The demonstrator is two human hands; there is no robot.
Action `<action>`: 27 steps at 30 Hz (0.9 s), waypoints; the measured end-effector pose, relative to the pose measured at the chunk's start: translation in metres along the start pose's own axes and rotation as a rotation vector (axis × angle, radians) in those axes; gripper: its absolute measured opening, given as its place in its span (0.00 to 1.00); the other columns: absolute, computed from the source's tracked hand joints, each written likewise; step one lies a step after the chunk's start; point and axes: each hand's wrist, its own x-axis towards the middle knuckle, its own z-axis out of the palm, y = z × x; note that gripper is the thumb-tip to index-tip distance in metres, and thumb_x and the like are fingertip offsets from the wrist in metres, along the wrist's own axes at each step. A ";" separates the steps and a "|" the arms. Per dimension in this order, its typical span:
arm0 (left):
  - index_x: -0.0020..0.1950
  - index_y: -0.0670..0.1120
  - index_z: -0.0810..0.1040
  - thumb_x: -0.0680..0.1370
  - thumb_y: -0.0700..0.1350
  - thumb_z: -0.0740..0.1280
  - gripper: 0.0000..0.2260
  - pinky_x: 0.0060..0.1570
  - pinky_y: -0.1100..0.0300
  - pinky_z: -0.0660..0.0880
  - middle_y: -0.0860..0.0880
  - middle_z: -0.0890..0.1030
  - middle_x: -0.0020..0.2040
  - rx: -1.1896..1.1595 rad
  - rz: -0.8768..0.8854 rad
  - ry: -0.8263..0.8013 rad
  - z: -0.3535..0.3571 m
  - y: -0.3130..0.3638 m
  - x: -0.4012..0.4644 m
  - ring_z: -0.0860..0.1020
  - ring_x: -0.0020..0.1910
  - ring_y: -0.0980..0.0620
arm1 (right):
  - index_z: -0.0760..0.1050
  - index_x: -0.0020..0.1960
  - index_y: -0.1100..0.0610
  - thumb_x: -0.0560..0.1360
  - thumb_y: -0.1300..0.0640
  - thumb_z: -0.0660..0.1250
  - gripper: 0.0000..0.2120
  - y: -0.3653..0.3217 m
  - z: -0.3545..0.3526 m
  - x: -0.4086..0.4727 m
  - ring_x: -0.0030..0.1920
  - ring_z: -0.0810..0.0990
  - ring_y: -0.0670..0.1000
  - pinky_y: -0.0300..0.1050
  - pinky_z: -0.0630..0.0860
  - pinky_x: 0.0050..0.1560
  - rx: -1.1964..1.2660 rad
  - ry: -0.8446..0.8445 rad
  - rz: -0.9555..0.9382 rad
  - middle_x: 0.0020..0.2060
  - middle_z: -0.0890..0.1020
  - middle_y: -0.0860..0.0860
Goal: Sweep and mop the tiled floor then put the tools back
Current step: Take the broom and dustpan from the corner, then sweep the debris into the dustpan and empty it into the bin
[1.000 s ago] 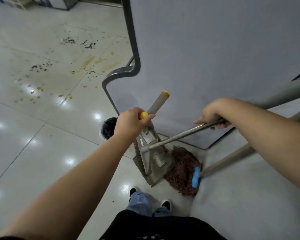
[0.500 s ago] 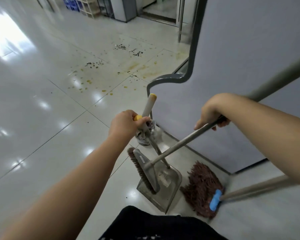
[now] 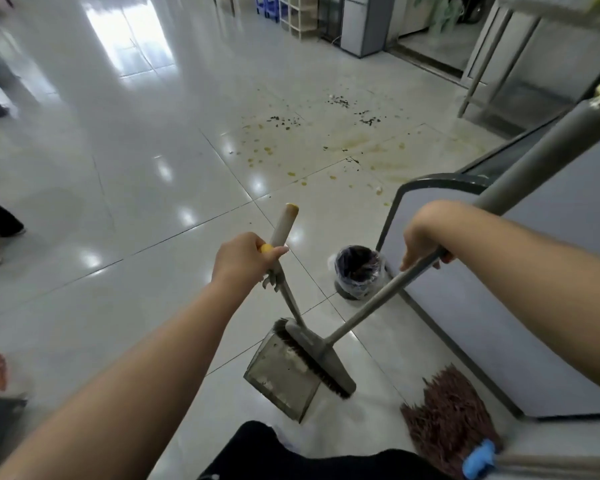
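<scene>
Both arms are stretched forward and down from the lower edge of the view, bare to above the elbow. The left hand [image 3: 245, 259] is at the centre, back of the hand up, and its grip is closed around the thin grey handle of the dustpan [image 3: 282, 372], just under a yellow cap. A second grey tube with a yellow tip [image 3: 284, 223] rises above the fist. The transparent grey plastic dustpan hangs tilted over the glossy white tiled floor [image 3: 118, 202], its open mouth toward the lower right.

The right hand [image 3: 421, 242] is to the right at about the same height, wrist bent downward, fingers curled around the grey metal pole of the broom [image 3: 378, 299]. This pole runs down to the left to the flat grey broom head [image 3: 321, 358], whose dark bristles lie against the edge of the dustpan.

A brown string mop [image 3: 447, 420] with a blue clip lies on the floor at the lower right, beside the grey partition panel [image 3: 499, 306]. A small dark bin lined with a clear bag [image 3: 357, 271] stands by the corner of the panel, between the two hands in the view. Farther away, yellow stains and dark crumbs [image 3: 340, 133] are spread on the tiles.
</scene>
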 end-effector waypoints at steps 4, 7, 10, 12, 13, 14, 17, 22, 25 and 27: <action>0.40 0.46 0.73 0.71 0.59 0.70 0.17 0.36 0.58 0.72 0.51 0.76 0.32 0.029 -0.066 0.026 -0.010 -0.050 0.008 0.79 0.38 0.48 | 0.72 0.35 0.58 0.78 0.41 0.58 0.23 -0.047 -0.016 -0.004 0.29 0.71 0.47 0.36 0.67 0.29 -0.048 0.026 -0.035 0.32 0.73 0.50; 0.41 0.45 0.72 0.72 0.60 0.68 0.18 0.37 0.58 0.66 0.50 0.74 0.32 0.057 -0.073 0.107 -0.024 -0.076 0.022 0.74 0.39 0.47 | 0.72 0.35 0.58 0.79 0.42 0.56 0.23 -0.076 -0.020 -0.001 0.28 0.70 0.47 0.35 0.67 0.27 -0.001 0.005 -0.062 0.32 0.73 0.51; 0.48 0.45 0.71 0.76 0.58 0.64 0.16 0.37 0.56 0.66 0.47 0.75 0.39 0.072 -0.084 0.119 -0.039 -0.103 0.033 0.74 0.41 0.44 | 0.70 0.36 0.60 0.81 0.42 0.52 0.25 -0.101 -0.022 0.002 0.27 0.69 0.48 0.37 0.67 0.27 0.114 -0.020 -0.083 0.31 0.71 0.53; 0.53 0.45 0.70 0.77 0.55 0.62 0.14 0.37 0.55 0.66 0.46 0.75 0.42 0.133 -0.052 0.063 -0.050 -0.120 0.041 0.73 0.42 0.44 | 0.68 0.44 0.62 0.80 0.41 0.51 0.24 -0.115 -0.023 0.008 0.28 0.69 0.50 0.39 0.67 0.28 0.206 -0.022 -0.071 0.33 0.71 0.55; 0.57 0.46 0.70 0.78 0.54 0.62 0.14 0.38 0.55 0.66 0.45 0.75 0.44 0.167 -0.028 0.017 -0.055 -0.126 0.045 0.72 0.42 0.44 | 0.66 0.48 0.62 0.80 0.40 0.51 0.24 -0.121 -0.024 0.010 0.29 0.69 0.50 0.40 0.68 0.29 0.232 -0.021 -0.060 0.33 0.70 0.55; 0.60 0.47 0.69 0.78 0.53 0.62 0.14 0.38 0.55 0.66 0.45 0.75 0.45 0.191 -0.008 -0.021 -0.059 -0.131 0.048 0.72 0.42 0.44 | 0.65 0.51 0.60 0.79 0.39 0.51 0.23 -0.125 -0.024 0.012 0.30 0.69 0.51 0.41 0.67 0.31 0.241 -0.008 -0.052 0.34 0.69 0.54; 0.61 0.47 0.70 0.77 0.52 0.64 0.16 0.45 0.54 0.68 0.43 0.75 0.53 0.228 0.046 -0.042 -0.071 -0.148 0.058 0.72 0.49 0.44 | 0.67 0.63 0.54 0.78 0.36 0.49 0.26 -0.141 -0.025 0.017 0.30 0.65 0.51 0.43 0.68 0.37 0.187 0.056 -0.047 0.33 0.65 0.52; 0.56 0.43 0.73 0.75 0.54 0.66 0.17 0.59 0.51 0.62 0.45 0.74 0.61 0.384 0.313 -0.028 -0.079 -0.157 0.072 0.67 0.64 0.44 | 0.70 0.64 0.58 0.78 0.37 0.52 0.27 -0.147 -0.030 0.020 0.30 0.66 0.50 0.46 0.69 0.47 0.145 0.102 -0.028 0.33 0.67 0.52; 0.58 0.44 0.74 0.75 0.56 0.65 0.19 0.64 0.53 0.54 0.47 0.74 0.62 0.408 0.383 -0.067 -0.084 -0.155 0.082 0.68 0.65 0.47 | 0.70 0.44 0.59 0.79 0.42 0.55 0.20 -0.142 -0.037 0.018 0.31 0.71 0.49 0.44 0.71 0.43 0.123 0.107 -0.033 0.34 0.72 0.52; 0.57 0.45 0.74 0.75 0.56 0.65 0.18 0.67 0.53 0.51 0.47 0.74 0.61 0.424 0.395 -0.048 -0.088 -0.152 0.090 0.69 0.65 0.47 | 0.69 0.38 0.58 0.80 0.44 0.54 0.21 -0.137 -0.042 0.017 0.31 0.73 0.49 0.40 0.71 0.36 0.130 0.059 -0.021 0.34 0.74 0.52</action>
